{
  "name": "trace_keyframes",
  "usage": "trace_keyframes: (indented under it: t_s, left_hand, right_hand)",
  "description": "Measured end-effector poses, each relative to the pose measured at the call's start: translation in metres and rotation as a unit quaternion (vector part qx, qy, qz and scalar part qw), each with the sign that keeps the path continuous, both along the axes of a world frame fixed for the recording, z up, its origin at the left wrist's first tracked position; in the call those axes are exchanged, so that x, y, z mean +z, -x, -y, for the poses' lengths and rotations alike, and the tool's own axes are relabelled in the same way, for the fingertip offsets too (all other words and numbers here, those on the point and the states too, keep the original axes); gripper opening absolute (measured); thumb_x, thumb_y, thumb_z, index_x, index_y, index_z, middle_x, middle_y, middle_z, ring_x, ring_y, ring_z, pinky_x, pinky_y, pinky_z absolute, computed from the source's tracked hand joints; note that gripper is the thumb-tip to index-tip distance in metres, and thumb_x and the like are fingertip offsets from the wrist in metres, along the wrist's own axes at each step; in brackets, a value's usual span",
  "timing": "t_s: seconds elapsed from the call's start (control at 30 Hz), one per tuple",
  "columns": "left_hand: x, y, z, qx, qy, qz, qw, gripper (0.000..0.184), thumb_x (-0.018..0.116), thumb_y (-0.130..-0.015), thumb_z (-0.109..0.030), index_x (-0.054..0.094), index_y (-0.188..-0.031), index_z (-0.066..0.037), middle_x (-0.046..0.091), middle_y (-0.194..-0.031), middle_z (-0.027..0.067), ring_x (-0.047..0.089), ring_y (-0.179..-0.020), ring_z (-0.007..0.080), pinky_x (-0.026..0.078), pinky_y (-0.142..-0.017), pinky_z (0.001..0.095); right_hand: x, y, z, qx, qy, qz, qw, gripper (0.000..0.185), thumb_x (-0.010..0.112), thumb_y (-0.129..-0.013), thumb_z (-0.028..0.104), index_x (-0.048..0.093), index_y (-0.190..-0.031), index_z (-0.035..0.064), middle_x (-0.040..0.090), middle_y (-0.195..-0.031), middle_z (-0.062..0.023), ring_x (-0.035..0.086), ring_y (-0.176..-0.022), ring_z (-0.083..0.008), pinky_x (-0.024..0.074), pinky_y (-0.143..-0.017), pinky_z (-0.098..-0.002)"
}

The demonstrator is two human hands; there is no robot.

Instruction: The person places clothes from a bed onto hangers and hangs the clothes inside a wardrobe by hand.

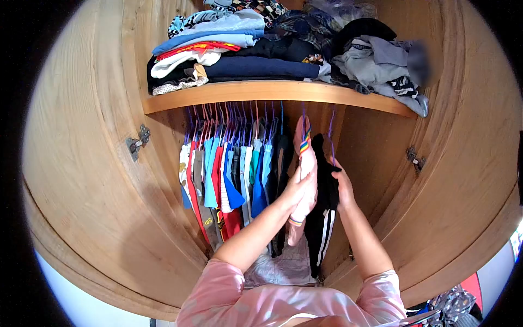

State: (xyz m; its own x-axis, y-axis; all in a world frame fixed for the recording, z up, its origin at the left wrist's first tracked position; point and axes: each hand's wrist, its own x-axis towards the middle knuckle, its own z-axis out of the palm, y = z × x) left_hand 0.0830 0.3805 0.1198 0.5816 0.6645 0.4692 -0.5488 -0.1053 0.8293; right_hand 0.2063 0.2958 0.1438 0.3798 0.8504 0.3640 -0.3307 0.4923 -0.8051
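My left hand (pixel 299 188) is closed on the side of a pink garment (pixel 308 163) with rainbow-striped trim. That garment hangs from a purple hanger (pixel 303 111) under the shelf. To its right, my right hand (pixel 343 188) grips the edge of a black garment (pixel 321 191) with white stripes down its lower part. A second purple hanger (pixel 331 128) carries the black garment. Some fingers of both hands are hidden by the cloth. Left of the pink garment hangs a row of shirts (pixel 223 174) in blue, red, white and dark colours.
Above the hangers runs a wooden shelf (pixel 272 91) with folded clothes (pixel 218 54) and a loose grey pile (pixel 370 62). Open wooden doors (pixel 87 163) with metal hinges (pixel 138 143) flank the wardrobe. Pale cloth or sheeting (pixel 278 267) lies at the wardrobe's bottom.
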Motion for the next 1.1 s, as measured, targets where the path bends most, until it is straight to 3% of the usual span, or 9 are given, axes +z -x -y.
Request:
trace_keyframes:
  t_s: [0.07,0.2,0.5,0.63,0.7,0.77,0.9,1.03,1.1]
  left_hand:
    - [0.01,-0.011,-0.023,0.027,-0.032,-0.024,0.999,0.058,0.053,-0.094,-0.026,0.027,-0.14,-0.003,0.043,-0.133,0.0103,0.042,-0.12,0.0186,0.032,-0.102,0.0311]
    - [0.041,-0.014,-0.033,0.014,0.02,-0.033,0.999,0.058,0.052,-0.094,-0.029,0.028,-0.141,-0.003,0.041,-0.137,0.0104,0.038,-0.126,0.0185,0.027,-0.105,0.0313]
    - [0.007,-0.024,-0.071,0.084,0.06,0.031,0.994,0.046,0.042,-0.096,-0.019,0.036,-0.137,0.0,0.044,-0.136,0.0126,0.039,-0.127,0.02,0.027,-0.106,0.0302]
    - [0.005,-0.001,-0.08,0.154,0.051,0.026,0.986,0.041,0.044,-0.095,-0.02,0.044,-0.13,0.001,0.052,-0.124,0.0112,0.049,-0.112,0.0176,0.035,-0.098,0.0287]
    - [-0.007,0.005,-0.093,0.174,0.013,0.055,0.983,0.039,0.045,-0.095,-0.022,0.047,-0.127,0.0,0.057,-0.112,0.0081,0.053,-0.101,0.0157,0.038,-0.092,0.0276]
    - [-0.012,0.02,-0.1,0.133,0.094,-0.009,0.987,0.039,0.045,-0.095,-0.022,0.047,-0.127,0.001,0.057,-0.114,0.0081,0.053,-0.103,0.0157,0.038,-0.093,0.0274]
    - [-0.015,0.03,-0.096,0.153,0.036,0.047,0.986,0.04,0.043,-0.096,-0.02,0.045,-0.13,0.0,0.055,-0.121,0.01,0.052,-0.111,0.0182,0.035,-0.098,0.0289]
    - [-0.019,0.026,-0.091,0.119,0.039,0.05,0.991,0.045,0.041,-0.097,-0.018,0.036,-0.137,-0.001,0.049,-0.13,0.0104,0.048,-0.117,0.0188,0.033,-0.1,0.0294]
    - [-0.011,0.03,-0.073,0.136,0.028,0.034,0.99,0.049,0.041,-0.096,-0.018,0.028,-0.141,-0.002,0.037,-0.14,0.0122,0.038,-0.127,0.0216,0.029,-0.105,0.0301]
  right_hand:
    - [0.015,-0.004,-0.014,0.016,0.009,-0.005,1.0,0.054,0.042,-0.082,0.009,0.041,-0.136,0.0033,0.05,-0.128,-0.0099,0.05,-0.113,-0.0182,0.037,-0.097,-0.0284]
    - [0.034,-0.012,-0.044,0.033,0.006,0.009,0.999,0.057,0.044,-0.081,0.009,0.039,-0.138,0.0061,0.053,-0.123,-0.0089,0.053,-0.107,-0.0189,0.0406,-0.093,-0.0298]
    - [0.024,-0.014,-0.101,0.029,0.055,0.015,0.998,0.063,0.048,-0.075,0.008,0.041,-0.138,0.0097,0.057,-0.116,-0.0083,0.055,-0.1,-0.0191,0.0428,-0.087,-0.0283]
    - [0.012,0.002,-0.12,0.066,0.062,0.028,0.995,0.061,0.048,-0.077,0.008,0.042,-0.137,0.0096,0.058,-0.113,-0.0075,0.056,-0.095,-0.0183,0.0443,-0.083,-0.0291]
    - [0.019,0.022,-0.116,0.066,0.075,0.036,0.994,0.059,0.047,-0.078,0.008,0.043,-0.137,0.0091,0.056,-0.118,-0.0077,0.055,-0.1,-0.0181,0.0425,-0.088,-0.0287]
    - [0.021,0.039,-0.115,0.084,0.051,0.024,0.995,0.058,0.046,-0.078,0.008,0.043,-0.137,0.009,0.055,-0.12,-0.0079,0.054,-0.103,-0.0181,0.0414,-0.09,-0.0285]
    - [0.01,0.049,-0.121,0.061,0.028,0.032,0.997,0.06,0.045,-0.079,0.008,0.039,-0.139,0.0093,0.054,-0.123,-0.008,0.052,-0.108,-0.0185,0.0388,-0.094,-0.0286]
    - [0.011,0.05,-0.106,0.039,0.099,0.05,0.993,0.058,0.051,-0.083,0.015,0.037,-0.14,0.0081,0.051,-0.128,-0.0079,0.05,-0.113,-0.0194,0.0371,-0.096,-0.0288]
    - [0.013,0.049,-0.092,0.029,0.107,0.07,0.991,0.059,0.054,-0.085,0.019,0.036,-0.14,0.0072,0.048,-0.133,-0.0085,0.048,-0.117,-0.0204,0.0356,-0.098,-0.0291]
